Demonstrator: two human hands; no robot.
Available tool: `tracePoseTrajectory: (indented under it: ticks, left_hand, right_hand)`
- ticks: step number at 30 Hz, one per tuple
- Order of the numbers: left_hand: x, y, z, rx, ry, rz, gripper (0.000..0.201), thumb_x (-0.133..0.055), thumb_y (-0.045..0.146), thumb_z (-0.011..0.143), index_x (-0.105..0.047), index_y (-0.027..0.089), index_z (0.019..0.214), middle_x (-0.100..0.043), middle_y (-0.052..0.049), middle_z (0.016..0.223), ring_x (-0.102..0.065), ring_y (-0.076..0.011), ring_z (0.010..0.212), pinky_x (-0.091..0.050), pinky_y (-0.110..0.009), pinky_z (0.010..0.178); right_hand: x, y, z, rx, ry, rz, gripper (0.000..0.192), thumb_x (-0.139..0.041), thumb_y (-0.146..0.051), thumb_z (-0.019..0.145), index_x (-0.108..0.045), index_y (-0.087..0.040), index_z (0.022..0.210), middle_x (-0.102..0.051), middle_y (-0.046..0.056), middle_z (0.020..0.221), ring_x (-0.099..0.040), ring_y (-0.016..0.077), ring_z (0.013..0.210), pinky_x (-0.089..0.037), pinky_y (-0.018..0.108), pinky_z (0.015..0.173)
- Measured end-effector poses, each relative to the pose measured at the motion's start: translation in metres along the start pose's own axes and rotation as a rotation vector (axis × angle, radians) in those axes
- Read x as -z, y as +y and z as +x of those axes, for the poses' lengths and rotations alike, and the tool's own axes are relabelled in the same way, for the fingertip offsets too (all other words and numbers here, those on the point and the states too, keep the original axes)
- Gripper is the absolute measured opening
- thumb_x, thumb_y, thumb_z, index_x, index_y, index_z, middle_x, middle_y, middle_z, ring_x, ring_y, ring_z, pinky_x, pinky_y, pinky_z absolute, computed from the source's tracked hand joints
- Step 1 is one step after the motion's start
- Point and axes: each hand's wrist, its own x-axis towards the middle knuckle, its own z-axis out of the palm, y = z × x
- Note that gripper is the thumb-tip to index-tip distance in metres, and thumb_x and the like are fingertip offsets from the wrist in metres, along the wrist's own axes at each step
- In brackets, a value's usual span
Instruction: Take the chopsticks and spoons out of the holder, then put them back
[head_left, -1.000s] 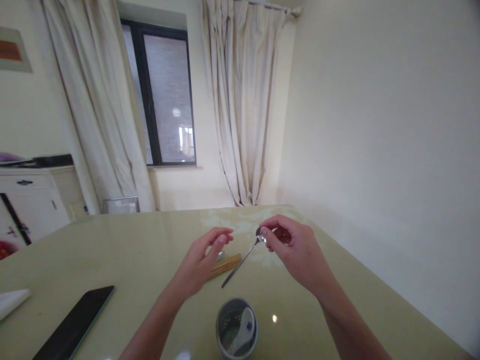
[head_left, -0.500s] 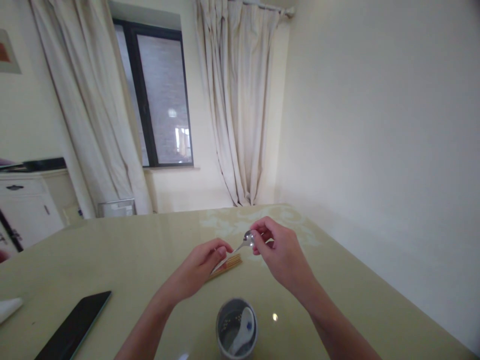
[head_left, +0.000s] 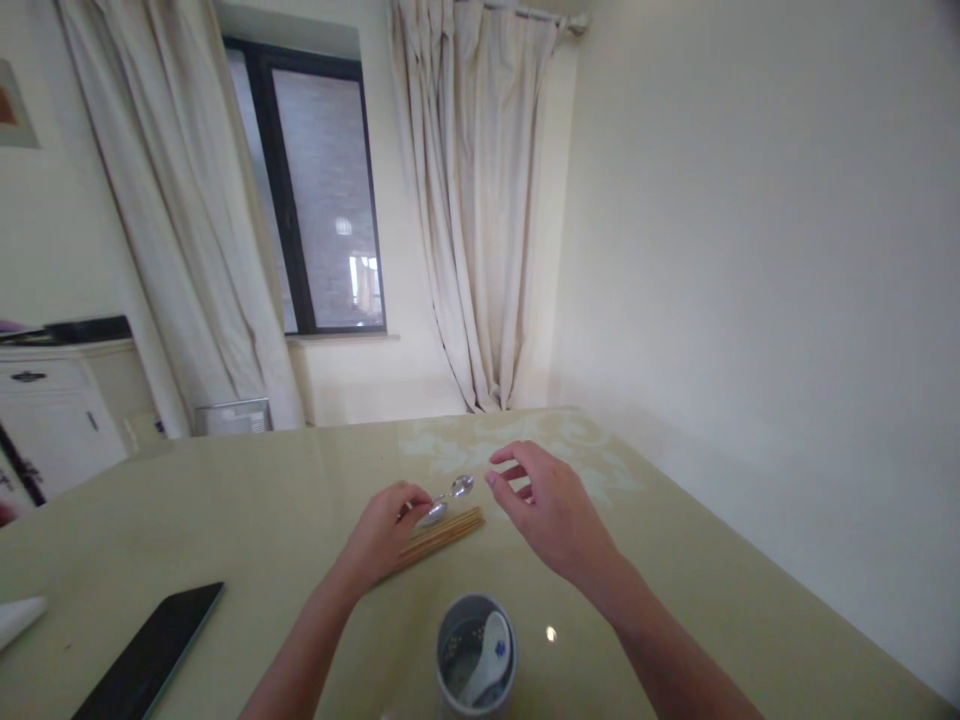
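Observation:
My left hand (head_left: 386,530) is closed, thumb and fingers pinching the handle of a shiny metal spoon (head_left: 463,486) whose bowl points to the right. Just below those fingertips is the bowl of a second metal spoon (head_left: 433,515); its handle is hidden by the hand. A bundle of wooden chopsticks (head_left: 442,540) lies on the table alongside. To the right, my right hand (head_left: 536,500) is open with fingers curved and apart, a small gap from the spoon bowl. Nearer me stands a grey cup (head_left: 440,655) with a white ceramic spoon (head_left: 491,655) leaning inside, a blue mark on it.
The pale green table (head_left: 300,500) reaches to the wall on the right. A black tablet-like slab (head_left: 150,650) lies at the front left, with part of a white object (head_left: 19,615) beyond it. Curtains (head_left: 480,200) and a white cabinet (head_left: 56,410) stand behind.
My right hand has let go of the metal spoon's bowl. My left hand has drawn the spoon left and down, above the chopsticks, where a second metal spoon now shows.

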Motion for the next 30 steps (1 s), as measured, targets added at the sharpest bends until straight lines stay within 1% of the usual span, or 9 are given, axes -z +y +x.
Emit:
tracePoseTrajectory:
  ticks: [2,5,8,10,16,19,24,27,30]
  left_hand:
    - [-0.013,-0.024,0.000,0.069,-0.059,0.137,0.025,-0.055,0.025,0.096,-0.079,0.020,0.093,-0.078,-0.008,0.096,-0.070,-0.0229,0.094,-0.049,-0.031,0.086]
    - [-0.030,-0.047,-0.003,0.150,-0.121,0.286,0.026,-0.055,0.021,0.096,-0.080,0.023,0.098,-0.078,-0.007,0.104,-0.070,-0.0229,0.103,-0.047,-0.030,0.092]
    - [-0.038,-0.053,-0.006,0.186,-0.117,0.334,0.023,-0.056,0.021,0.097,-0.079,0.023,0.100,-0.077,-0.008,0.107,-0.070,-0.0237,0.107,-0.047,-0.031,0.093]
    - [-0.040,-0.053,-0.007,0.196,-0.104,0.358,0.025,-0.054,0.022,0.099,-0.078,0.023,0.103,-0.076,-0.008,0.109,-0.069,-0.0239,0.108,-0.047,-0.032,0.094]
    - [-0.045,-0.056,-0.006,0.203,-0.077,0.421,0.029,-0.049,0.024,0.103,-0.078,0.023,0.107,-0.073,-0.009,0.111,-0.066,-0.0246,0.114,-0.046,-0.034,0.099]
    - [-0.047,-0.059,-0.006,0.196,-0.085,0.432,0.030,-0.048,0.023,0.103,-0.079,0.024,0.106,-0.072,-0.009,0.109,-0.067,-0.0236,0.112,-0.046,-0.032,0.098]
    - [-0.051,-0.064,-0.006,0.167,-0.096,0.438,0.036,-0.043,0.021,0.105,-0.078,0.022,0.107,-0.070,-0.010,0.113,-0.067,-0.0223,0.111,-0.046,-0.032,0.099]
    - [-0.053,-0.065,-0.006,0.162,-0.091,0.438,0.037,-0.041,0.020,0.105,-0.078,0.023,0.107,-0.069,-0.009,0.114,-0.066,-0.0221,0.112,-0.045,-0.032,0.100]
    - [-0.053,-0.064,-0.006,0.174,-0.072,0.401,0.035,-0.043,0.019,0.104,-0.077,0.024,0.110,-0.069,-0.009,0.117,-0.065,-0.0225,0.114,-0.045,-0.032,0.101]
  right_hand:
    - [0.002,-0.003,-0.004,0.008,-0.050,-0.056,0.010,-0.064,-0.028,0.098,-0.070,-0.020,0.096,-0.077,0.006,0.099,-0.073,0.0183,0.082,-0.052,0.027,0.068]
    - [0.007,-0.007,-0.013,0.027,-0.282,-0.152,0.014,-0.072,-0.034,0.095,-0.071,-0.021,0.088,-0.075,0.002,0.084,-0.069,0.0179,0.075,-0.046,0.028,0.067]
    - [0.008,-0.007,-0.023,0.068,-0.516,-0.258,0.034,-0.087,-0.049,0.080,-0.073,-0.023,0.095,-0.076,0.001,0.085,-0.067,0.0206,0.077,-0.040,0.028,0.065]
    - [0.005,-0.005,-0.026,0.070,-0.609,-0.304,0.049,-0.092,-0.056,0.071,-0.073,-0.023,0.102,-0.076,0.002,0.087,-0.067,0.0223,0.077,-0.037,0.028,0.063]
    - [-0.008,0.003,-0.025,0.078,-0.697,-0.438,0.052,-0.086,-0.060,0.071,-0.075,-0.022,0.104,-0.076,0.004,0.082,-0.072,0.0293,0.082,-0.038,0.030,0.062]
    - [-0.013,0.005,-0.026,0.087,-0.734,-0.466,0.047,-0.087,-0.053,0.070,-0.075,-0.022,0.104,-0.078,0.005,0.085,-0.073,0.0303,0.085,-0.040,0.031,0.064]
    - [-0.014,0.006,-0.028,0.114,-0.750,-0.480,0.036,-0.082,-0.030,0.071,-0.074,-0.023,0.105,-0.079,0.006,0.089,-0.072,0.0288,0.086,-0.042,0.031,0.067]
    - [-0.011,0.005,-0.030,0.118,-0.744,-0.457,0.038,-0.079,-0.026,0.070,-0.072,-0.023,0.108,-0.077,0.004,0.085,-0.071,0.0284,0.087,-0.041,0.031,0.068]
    - [-0.007,0.003,-0.032,0.125,-0.719,-0.426,0.032,-0.073,-0.024,0.074,-0.073,-0.024,0.106,-0.077,0.004,0.085,-0.070,0.0276,0.086,-0.040,0.032,0.069]
